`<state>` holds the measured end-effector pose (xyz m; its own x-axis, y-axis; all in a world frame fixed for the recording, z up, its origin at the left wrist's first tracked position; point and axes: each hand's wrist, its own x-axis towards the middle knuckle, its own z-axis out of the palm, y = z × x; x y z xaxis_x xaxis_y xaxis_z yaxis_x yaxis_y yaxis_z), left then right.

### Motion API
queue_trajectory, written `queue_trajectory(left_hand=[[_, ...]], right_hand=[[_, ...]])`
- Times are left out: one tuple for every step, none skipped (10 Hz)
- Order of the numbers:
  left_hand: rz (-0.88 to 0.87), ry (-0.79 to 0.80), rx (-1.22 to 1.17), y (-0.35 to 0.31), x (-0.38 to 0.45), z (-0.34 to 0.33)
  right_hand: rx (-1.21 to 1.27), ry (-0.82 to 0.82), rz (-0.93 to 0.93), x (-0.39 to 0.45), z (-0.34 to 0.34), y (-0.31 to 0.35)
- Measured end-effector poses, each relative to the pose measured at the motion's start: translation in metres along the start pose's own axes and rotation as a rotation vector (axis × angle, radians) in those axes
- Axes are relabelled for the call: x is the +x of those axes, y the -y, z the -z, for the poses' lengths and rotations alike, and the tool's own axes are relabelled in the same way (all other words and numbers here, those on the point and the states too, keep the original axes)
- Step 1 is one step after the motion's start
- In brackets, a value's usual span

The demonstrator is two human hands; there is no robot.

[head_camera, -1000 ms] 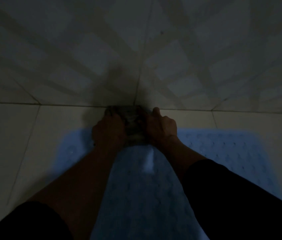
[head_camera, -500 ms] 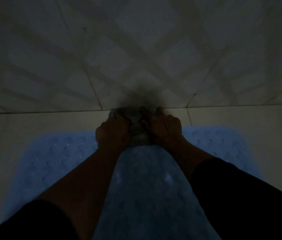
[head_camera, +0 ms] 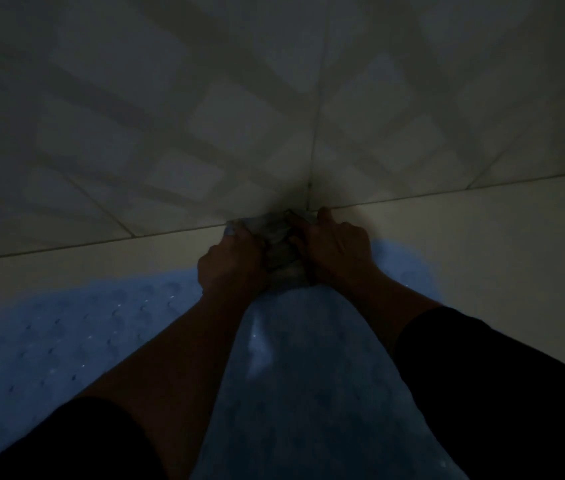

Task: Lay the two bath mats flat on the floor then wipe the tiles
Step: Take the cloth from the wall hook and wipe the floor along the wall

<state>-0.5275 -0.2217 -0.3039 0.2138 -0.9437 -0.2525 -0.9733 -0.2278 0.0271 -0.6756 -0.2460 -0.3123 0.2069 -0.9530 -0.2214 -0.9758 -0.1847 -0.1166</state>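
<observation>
Two hands, left hand (head_camera: 230, 261) and right hand (head_camera: 334, 247), fingers clamped on a bunched grey cloth (head_camera: 279, 247), pressed to floor tiles (head_camera: 464, 244) at the wall foot. Blue bath mat (head_camera: 66, 334) flat beneath. Step: wiping, apparently. Next: firm strokes outward. Second mat indistinct; dim light.

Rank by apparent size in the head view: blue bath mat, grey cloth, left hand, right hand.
1. blue bath mat, by far largest.
2. left hand and right hand: alike, unranked.
3. grey cloth, mostly covered, so true size unsure.
</observation>
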Motion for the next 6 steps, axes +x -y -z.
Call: queue_trajectory(left_hand=[[-0.036, -0.012, 0.008, -0.031, -0.001, -0.004], [-0.077, 0.013, -0.027, -0.06, -0.003, -0.006], [-0.094, 0.031, -0.07, -0.089, -0.006, -0.008], [-0.114, -0.002, -0.045, -0.117, -0.011, -0.01], [-0.128, 0.024, -0.025, -0.141, -0.012, -0.01], [-0.108, 0.085, -0.081, -0.166, -0.01, -0.008]], right_hand=[[0.015, -0.039, -0.019, 0.0, -0.003, -0.032], [-0.016, -0.1, -0.028, -0.003, -0.004, -0.068], [-0.004, -0.113, -0.044, -0.006, -0.003, -0.096], [0.02, -0.127, -0.039, -0.01, -0.003, -0.121], [0.024, -0.142, -0.057, -0.013, 0.0, -0.145], [-0.001, -0.143, -0.066, -0.014, 0.0, -0.167]])
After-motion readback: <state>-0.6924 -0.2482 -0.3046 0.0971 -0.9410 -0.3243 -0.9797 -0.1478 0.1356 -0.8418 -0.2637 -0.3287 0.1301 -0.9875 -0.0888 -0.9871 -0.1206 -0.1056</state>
